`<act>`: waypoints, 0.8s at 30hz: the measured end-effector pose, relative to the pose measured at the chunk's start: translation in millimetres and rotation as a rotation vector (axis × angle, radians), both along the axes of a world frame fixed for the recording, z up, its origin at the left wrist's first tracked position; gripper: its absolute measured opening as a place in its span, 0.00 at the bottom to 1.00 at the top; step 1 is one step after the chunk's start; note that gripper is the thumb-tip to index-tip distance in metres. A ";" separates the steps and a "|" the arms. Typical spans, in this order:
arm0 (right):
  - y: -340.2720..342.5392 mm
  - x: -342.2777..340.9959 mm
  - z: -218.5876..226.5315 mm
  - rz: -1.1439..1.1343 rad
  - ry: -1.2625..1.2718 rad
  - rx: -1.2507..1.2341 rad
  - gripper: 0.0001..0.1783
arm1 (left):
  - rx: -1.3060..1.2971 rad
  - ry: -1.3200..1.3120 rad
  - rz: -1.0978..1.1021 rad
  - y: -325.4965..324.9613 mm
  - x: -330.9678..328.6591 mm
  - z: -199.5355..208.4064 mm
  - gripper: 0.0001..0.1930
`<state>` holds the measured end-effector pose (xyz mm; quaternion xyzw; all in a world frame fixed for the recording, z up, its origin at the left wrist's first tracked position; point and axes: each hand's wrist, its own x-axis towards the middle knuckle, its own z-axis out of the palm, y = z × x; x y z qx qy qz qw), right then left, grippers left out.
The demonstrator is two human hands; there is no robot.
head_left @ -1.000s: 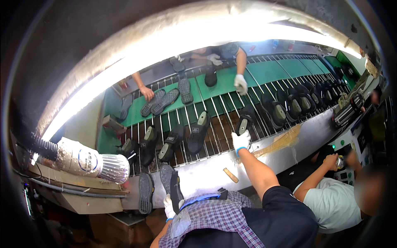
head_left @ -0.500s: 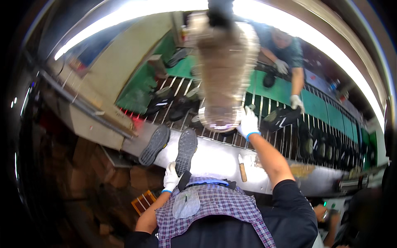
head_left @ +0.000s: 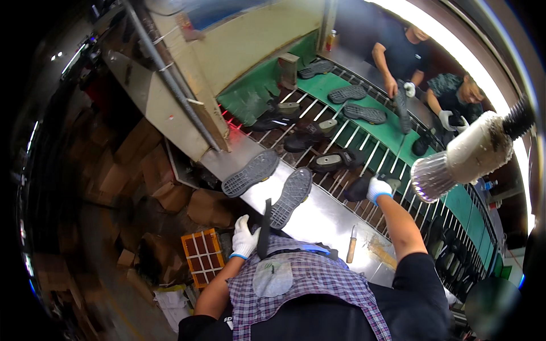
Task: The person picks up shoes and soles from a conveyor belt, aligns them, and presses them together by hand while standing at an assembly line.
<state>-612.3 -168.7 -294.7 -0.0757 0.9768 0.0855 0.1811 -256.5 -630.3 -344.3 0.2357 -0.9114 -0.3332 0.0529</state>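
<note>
My right hand (head_left: 378, 188), in a white glove with a blue cuff, reaches over the metal bars. Its fingers are closed on a black shoe upper (head_left: 356, 189). My left hand (head_left: 244, 237), gloved alike, is low beside the black strip (head_left: 265, 230) at my apron. Its fingers are stretched out and I see nothing in them. Two grey shoe soles lie treads up on the metal ledge: one sole (head_left: 292, 196) near my left hand, the other sole (head_left: 250, 173) farther left. A wooden-handled knife (head_left: 351, 249) lies at the ledge's near edge.
More black shoe uppers (head_left: 310, 135) rest on the bars. Beyond, grey soles (head_left: 365, 113) lie on a green belt (head_left: 318, 85). Two co-workers handle shoe parts across it. A pale fixture (head_left: 475, 149) with a ribbed end hangs at right. An orange-framed grid (head_left: 203, 257) stands at lower left.
The view has turned, and the hanging fixture has shifted from the middle to the right. My left hand has come away from the near sole. My right hand now grips a shoe upper.
</note>
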 end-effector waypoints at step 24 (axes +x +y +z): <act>-195.7 198.2 217.8 -0.120 -0.311 -1.378 0.12 | 1.179 0.244 -0.468 24.5 -194.2 215.4 0.29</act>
